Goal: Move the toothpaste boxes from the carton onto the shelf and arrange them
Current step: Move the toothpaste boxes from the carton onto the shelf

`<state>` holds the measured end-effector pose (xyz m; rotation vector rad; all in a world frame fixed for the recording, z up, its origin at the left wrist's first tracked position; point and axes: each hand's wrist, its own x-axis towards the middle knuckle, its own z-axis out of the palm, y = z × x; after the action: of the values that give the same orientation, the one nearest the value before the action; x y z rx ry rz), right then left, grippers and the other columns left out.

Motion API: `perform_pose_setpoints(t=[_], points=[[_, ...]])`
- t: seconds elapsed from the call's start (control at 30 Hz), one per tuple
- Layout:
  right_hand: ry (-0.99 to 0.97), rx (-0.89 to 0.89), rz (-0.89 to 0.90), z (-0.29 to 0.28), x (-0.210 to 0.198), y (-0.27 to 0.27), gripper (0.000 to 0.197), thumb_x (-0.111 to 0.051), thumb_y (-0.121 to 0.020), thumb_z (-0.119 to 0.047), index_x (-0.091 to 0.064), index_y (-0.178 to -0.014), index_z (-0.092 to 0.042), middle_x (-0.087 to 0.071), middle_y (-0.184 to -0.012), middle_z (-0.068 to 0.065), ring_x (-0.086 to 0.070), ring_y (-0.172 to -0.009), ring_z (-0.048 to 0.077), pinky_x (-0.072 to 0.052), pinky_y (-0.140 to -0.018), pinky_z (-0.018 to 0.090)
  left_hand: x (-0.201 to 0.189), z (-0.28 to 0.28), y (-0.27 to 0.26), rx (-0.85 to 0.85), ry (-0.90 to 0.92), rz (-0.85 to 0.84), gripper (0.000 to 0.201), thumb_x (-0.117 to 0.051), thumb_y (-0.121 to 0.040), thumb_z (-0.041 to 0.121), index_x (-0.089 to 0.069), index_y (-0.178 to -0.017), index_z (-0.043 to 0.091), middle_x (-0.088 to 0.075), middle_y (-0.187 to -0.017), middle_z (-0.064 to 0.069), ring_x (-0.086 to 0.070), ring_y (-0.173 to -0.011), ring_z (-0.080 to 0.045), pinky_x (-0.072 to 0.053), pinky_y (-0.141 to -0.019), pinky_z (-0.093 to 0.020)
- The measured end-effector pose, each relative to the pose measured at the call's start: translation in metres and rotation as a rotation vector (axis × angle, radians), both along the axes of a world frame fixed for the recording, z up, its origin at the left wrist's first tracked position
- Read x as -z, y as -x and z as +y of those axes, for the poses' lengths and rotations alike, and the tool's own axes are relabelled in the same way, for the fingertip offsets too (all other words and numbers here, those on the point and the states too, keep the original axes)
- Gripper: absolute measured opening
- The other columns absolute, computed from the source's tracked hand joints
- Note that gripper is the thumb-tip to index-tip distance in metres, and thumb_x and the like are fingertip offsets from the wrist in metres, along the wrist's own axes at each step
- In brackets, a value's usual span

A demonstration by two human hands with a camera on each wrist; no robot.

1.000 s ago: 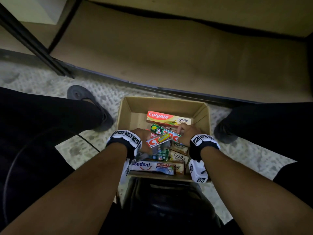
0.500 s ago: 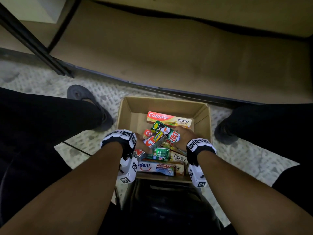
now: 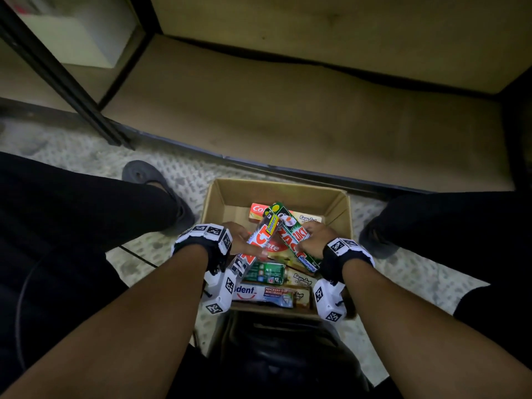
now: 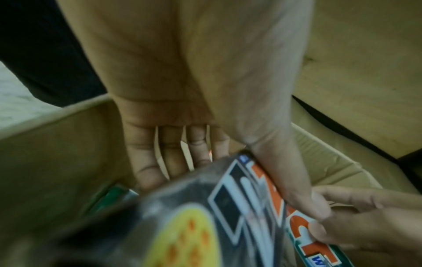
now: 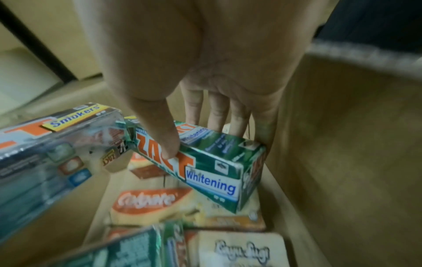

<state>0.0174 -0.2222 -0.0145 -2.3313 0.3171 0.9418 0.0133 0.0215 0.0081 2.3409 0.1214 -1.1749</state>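
An open cardboard carton [image 3: 347, 214] sits on the floor between my legs, in front of the low brown shelf board [image 3: 288, 110]. My left hand [image 3: 244, 241] grips a silver-black Zact Smokers box [image 3: 260, 237], tilted up over the carton; thumb on top, fingers [image 4: 148, 173] underneath. My right hand [image 3: 312, 236] grips a green Zact Whitening box [image 5: 205, 171], its thumb [image 5: 169, 142] pressing the front face. The two lifted boxes meet at their far ends. Below lie a Colgate box [image 5: 155, 204], a Pepsodent box [image 3: 264, 293] and several others.
My black-trousered legs flank the carton, with a shoe at the left [image 3: 155, 180] and one at the right [image 3: 374, 240]. A black metal shelf post [image 3: 66, 82] slants at the upper left. A dark object [image 3: 288, 355] lies just behind the carton.
Both hands have lifted their Zact boxes from the pile, tilting the far ends upward and towards each other. The left hand has drawn slightly back.
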Motion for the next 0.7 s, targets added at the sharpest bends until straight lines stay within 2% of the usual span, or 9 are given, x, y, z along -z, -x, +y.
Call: perform_pose_setpoints(t=[0.1, 0.2, 0.23, 0.33, 0.4, 0.47, 0.57, 0.63, 0.7], points=[[-0.005, 0.065, -0.051, -0.005, -0.017, -0.001, 0.047, -0.079, -0.076, -0.017, -0.060, -0.118, -0.027, -0.066, -0.108, -0.005, -0.061, -0.092, 0.012, -0.045, -0.070, 0.020, -0.012, -0.002, 0.001, -0.036, 0.053, -0.097, 0.049, -0.077, -0.063, 0.067, -0.066, -0.090, 0.027, -0.068, -0.096, 0.003, -0.061, -0.077, -0.010, -0.049, -0.071, -0.024], [-0.028, 0.107, -0.091, -0.006, -0.032, 0.000, 0.053, -0.082, -0.072, -0.018, -0.061, -0.119, -0.031, -0.069, -0.111, -0.006, -0.064, -0.096, 0.011, -0.049, -0.074, 0.022, -0.024, -0.001, 0.002, -0.099, 0.108, -0.163, 0.052, -0.080, -0.061, 0.064, -0.068, -0.088, 0.022, -0.070, -0.081, 0.011, -0.061, -0.069, -0.003, -0.046, -0.062, -0.016], [-0.044, 0.125, -0.100, -0.006, -0.038, 0.001, 0.055, -0.083, -0.071, -0.018, -0.061, -0.119, -0.030, -0.069, -0.111, -0.006, -0.065, -0.096, 0.011, -0.053, -0.076, 0.023, -0.030, -0.001, 0.003, -0.123, 0.138, -0.178, 0.058, -0.080, -0.059, 0.066, -0.069, -0.089, 0.018, -0.070, -0.078, 0.011, -0.062, -0.068, -0.004, -0.046, -0.064, -0.015], [-0.091, 0.154, -0.141, -0.007, -0.057, 0.003, 0.050, -0.083, -0.073, -0.017, -0.061, -0.117, -0.027, -0.069, -0.109, -0.006, -0.066, -0.095, 0.012, -0.055, -0.082, 0.028, -0.044, -0.002, 0.003, -0.127, 0.108, -0.249, 0.092, -0.067, -0.041, 0.089, -0.067, -0.093, 0.014, -0.067, -0.086, -0.002, -0.056, -0.074, -0.015, -0.045, -0.072, -0.028], [-0.126, 0.162, -0.169, -0.009, -0.071, 0.007, 0.044, -0.082, -0.076, -0.015, -0.062, -0.115, -0.025, -0.069, -0.106, -0.005, -0.066, -0.093, 0.012, -0.052, -0.074, 0.023, -0.054, -0.004, 0.003, -0.132, 0.077, -0.288, 0.092, -0.061, -0.035, 0.095, -0.062, -0.086, 0.018, -0.058, -0.079, 0.001, -0.052, -0.070, -0.015, -0.041, -0.068, -0.029], [-0.153, 0.180, -0.190, -0.010, -0.083, 0.010, 0.041, -0.082, -0.076, -0.015, -0.064, -0.111, -0.023, -0.070, -0.103, -0.005, -0.067, -0.091, 0.013, -0.054, -0.078, 0.027, -0.071, -0.006, 0.005, -0.124, 0.068, -0.328, 0.090, -0.061, -0.042, 0.092, -0.065, -0.094, 0.018, -0.064, -0.085, 0.001, -0.061, -0.076, -0.018, -0.049, -0.075, -0.030], [-0.158, 0.205, -0.243, -0.008, -0.105, 0.012, 0.037, -0.085, -0.069, -0.020, -0.065, -0.100, -0.026, -0.071, -0.094, -0.008, -0.069, -0.090, 0.014, -0.056, -0.089, 0.036, -0.094, -0.009, 0.009, -0.123, 0.080, -0.388, 0.100, -0.056, -0.038, 0.097, -0.066, -0.102, 0.021, -0.069, -0.098, 0.001, -0.066, -0.091, -0.018, -0.053, -0.086, -0.034], [-0.180, 0.205, -0.286, -0.007, -0.123, 0.012, 0.044, -0.087, -0.062, -0.029, -0.065, -0.100, -0.027, -0.072, -0.095, -0.008, -0.070, -0.089, 0.014, -0.056, -0.088, 0.037, -0.111, -0.012, 0.011, -0.155, 0.112, -0.419, 0.096, -0.062, -0.041, 0.094, -0.064, -0.106, 0.023, -0.067, -0.104, 0.004, -0.064, -0.094, -0.016, -0.051, -0.086, -0.030], [-0.210, 0.216, -0.329, -0.007, -0.144, 0.013, 0.047, -0.087, -0.062, -0.028, -0.066, -0.104, -0.026, -0.074, -0.097, -0.005, -0.071, -0.086, 0.015, -0.058, -0.086, 0.038, -0.132, -0.014, 0.011, -0.179, 0.149, -0.437, 0.089, -0.070, -0.045, 0.087, -0.062, -0.108, 0.024, -0.067, -0.107, 0.006, -0.063, -0.095, -0.014, -0.050, -0.088, -0.031]])
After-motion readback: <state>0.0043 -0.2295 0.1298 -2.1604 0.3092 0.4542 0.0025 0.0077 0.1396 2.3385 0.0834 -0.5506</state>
